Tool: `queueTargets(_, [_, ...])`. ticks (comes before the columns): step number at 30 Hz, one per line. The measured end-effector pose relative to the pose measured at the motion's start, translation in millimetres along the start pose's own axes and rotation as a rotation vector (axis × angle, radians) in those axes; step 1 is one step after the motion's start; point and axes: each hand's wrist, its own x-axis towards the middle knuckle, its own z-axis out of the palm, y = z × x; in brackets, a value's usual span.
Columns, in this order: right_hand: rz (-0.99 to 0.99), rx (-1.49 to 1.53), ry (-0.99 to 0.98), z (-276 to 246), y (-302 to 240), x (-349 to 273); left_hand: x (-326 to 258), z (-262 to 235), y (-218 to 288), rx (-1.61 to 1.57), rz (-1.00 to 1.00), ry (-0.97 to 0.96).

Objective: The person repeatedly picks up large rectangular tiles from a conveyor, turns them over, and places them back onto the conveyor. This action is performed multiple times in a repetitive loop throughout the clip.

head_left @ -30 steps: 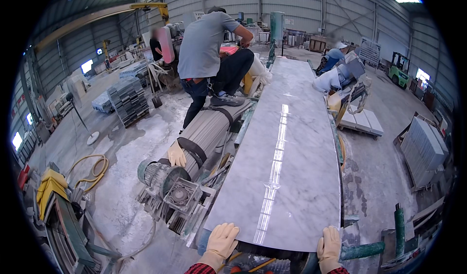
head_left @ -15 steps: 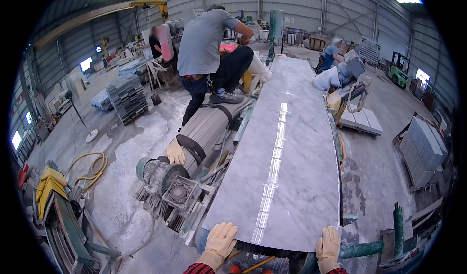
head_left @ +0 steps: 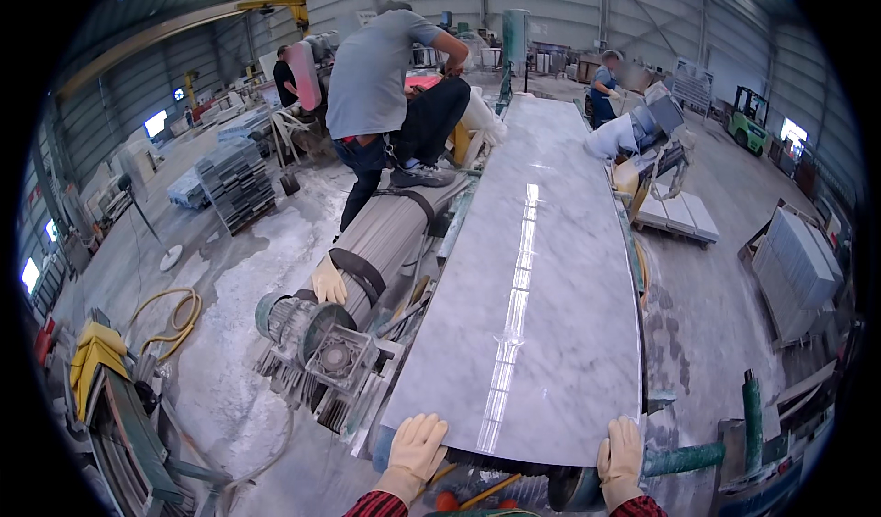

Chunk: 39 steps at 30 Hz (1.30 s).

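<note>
Long polished slab of white, grey-veined marble (head_left: 537, 288) lying flat on a machine bed and running from the wearer's hands toward the far hall; its glossy face carries a bright streak of reflected light. The left hand (head_left: 418, 445) and the right hand (head_left: 621, 451), both in pale work gloves, rest on the slab's near edge, fingers curled over that edge and clamped on the stone. Left of the slab lies a grey ribbed motor cylinder with a black strap (head_left: 376, 251), ending in a finned metal gearbox (head_left: 328, 356); a loose glove seems to rest on it. A person in a grey shirt (head_left: 385, 86) stands astride the cylinder's far end. Stacked pale stone tiles on a pallet (head_left: 677, 214) sit right of the slab. The dusty concrete floor (head_left: 229, 333) lies open to the left.
</note>
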Motion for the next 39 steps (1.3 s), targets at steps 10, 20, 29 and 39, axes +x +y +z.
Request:
queueTargets(10, [0.022, 0.054, 0.053, 3, 2, -6, -1, 6, 2, 0.008, 0.025, 0.03])
queueTargets(20, [0.294, 0.562, 0.175, -30, -68, -65, 14, 6, 6, -0.008, 0.021, -0.116])
queueTargets(29, [0.813, 1.227, -0.31, 9, -87, -91, 61, 19, 32, 0.054, 0.216, -0.263])
queueTargets(39, [1.157, 1.851, -0.562, 38, -87, -72, 54, 33, 32, 0.189, 0.203, -0.272])
